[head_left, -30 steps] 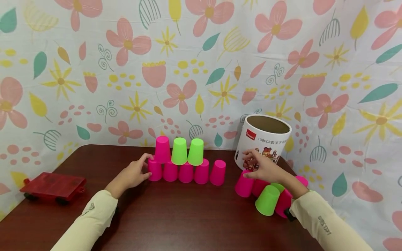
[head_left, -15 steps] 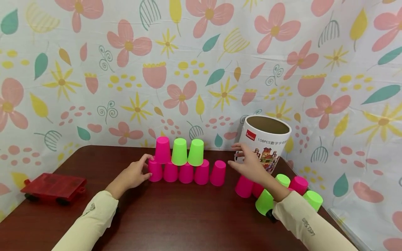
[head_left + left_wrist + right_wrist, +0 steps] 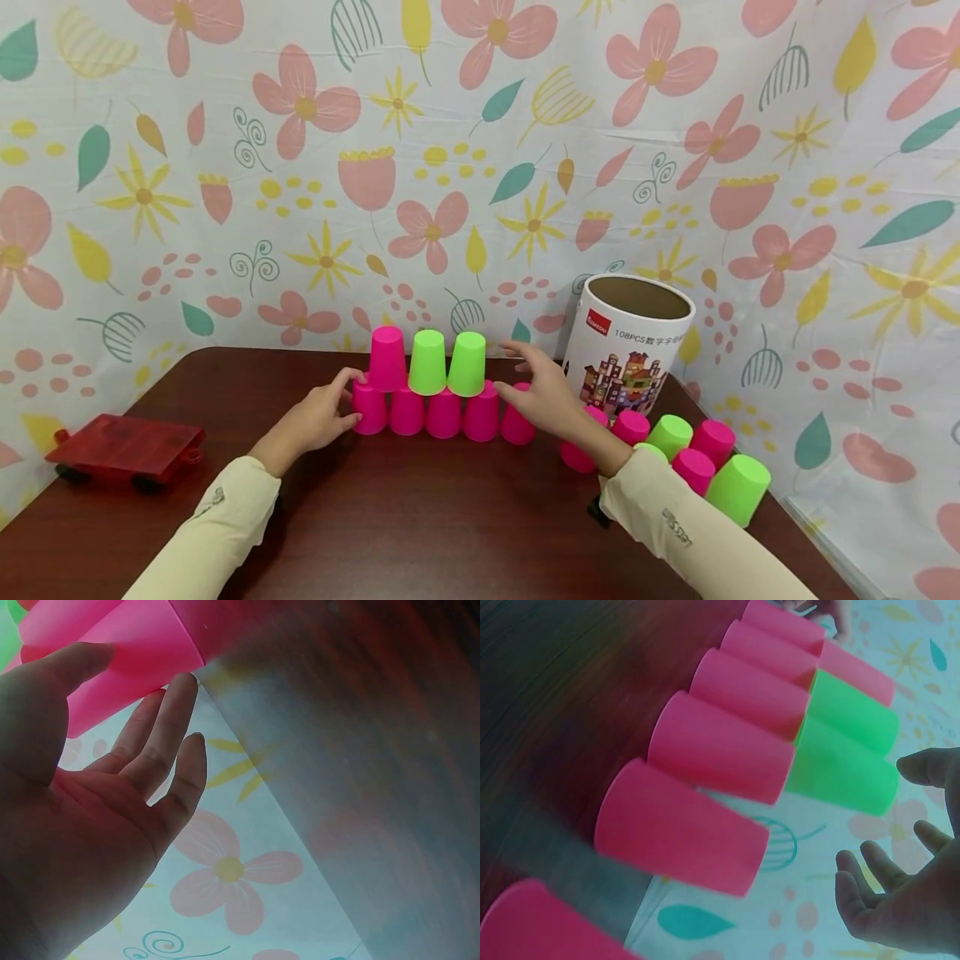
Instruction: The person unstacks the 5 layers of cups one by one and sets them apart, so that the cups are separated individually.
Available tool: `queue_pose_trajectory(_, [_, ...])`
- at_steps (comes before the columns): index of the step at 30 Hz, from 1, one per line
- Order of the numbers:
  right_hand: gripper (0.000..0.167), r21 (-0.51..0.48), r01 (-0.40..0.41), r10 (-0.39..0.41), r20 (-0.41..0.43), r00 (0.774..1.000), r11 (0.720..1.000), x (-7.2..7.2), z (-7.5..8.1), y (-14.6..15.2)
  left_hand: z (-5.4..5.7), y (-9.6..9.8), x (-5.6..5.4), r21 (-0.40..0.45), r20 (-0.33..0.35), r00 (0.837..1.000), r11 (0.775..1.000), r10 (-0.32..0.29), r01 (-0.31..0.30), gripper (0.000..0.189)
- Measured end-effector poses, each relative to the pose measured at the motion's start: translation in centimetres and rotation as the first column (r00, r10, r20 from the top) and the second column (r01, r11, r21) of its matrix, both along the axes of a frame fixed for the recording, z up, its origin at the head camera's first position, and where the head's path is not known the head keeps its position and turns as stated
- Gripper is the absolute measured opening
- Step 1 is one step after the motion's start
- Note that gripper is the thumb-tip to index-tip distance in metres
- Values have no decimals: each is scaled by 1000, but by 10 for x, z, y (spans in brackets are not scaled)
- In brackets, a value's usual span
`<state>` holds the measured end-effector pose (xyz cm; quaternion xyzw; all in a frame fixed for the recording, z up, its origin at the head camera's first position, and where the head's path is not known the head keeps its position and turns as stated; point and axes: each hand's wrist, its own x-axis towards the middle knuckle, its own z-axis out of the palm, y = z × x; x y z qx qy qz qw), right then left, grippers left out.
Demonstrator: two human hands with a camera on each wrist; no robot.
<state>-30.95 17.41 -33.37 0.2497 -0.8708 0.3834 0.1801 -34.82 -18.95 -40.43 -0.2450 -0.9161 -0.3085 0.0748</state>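
Upside-down pink cups [image 3: 444, 414] stand in a row, with a pink cup [image 3: 387, 358] and two green cups [image 3: 427, 362] [image 3: 467, 364] on top. My left hand [image 3: 315, 414] is at the left end, its thumb and fingertips against the leftmost bottom pink cup [image 3: 142, 652], fingers relaxed. My right hand [image 3: 549, 396] is spread and holds nothing. It hangs near the rightmost bottom pink cup [image 3: 679, 829], partly covering it in the head view. In the right wrist view its thumb tip is right by the right green cup [image 3: 847, 769].
Several loose pink and green cups [image 3: 738, 490] stand at the right, partly hidden by my right forearm. Behind them is a white bucket [image 3: 626, 358] with an open top. A red toy wagon [image 3: 127, 450] stands on the left of the brown table [image 3: 442, 517]. A floral curtain [image 3: 450, 167] hangs behind.
My right hand has moved left from the loose cups, past the bucket, to the right end of the row. My left hand and the stacked cups have stayed in place.
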Motion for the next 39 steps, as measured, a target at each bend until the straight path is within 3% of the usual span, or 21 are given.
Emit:
queue_pose_trajectory(11, [59, -62, 46, -47, -24, 999, 997, -15, -7, -32, 1, 1, 1, -18, 15, 1000, 1000, 15, -15, 55])
queue_pose_trajectory(21, [52, -70, 76, -75, 10, 997, 995, -20, -17, -40, 3, 1, 3, -26, 25, 999, 999, 21, -20, 55])
queue_pose_trajectory(29, [44, -140, 65, -63, 20, 998, 988, -23, -15, -41, 4, 0, 3, -29, 10, 999, 999, 34, -34, 55])
queue_pose_trajectory(33, [42, -159, 48, -49, -1, 999, 986, -19, -17, -37, 3, 1, 4, -26, 14, 1000, 999, 26, -25, 55])
queue_pose_trajectory(39, [44, -167, 10, -22, -69, 997, 986, 0, -21, -25, 2, 3, 4, -30, 6, 1000, 999, 24, -24, 56])
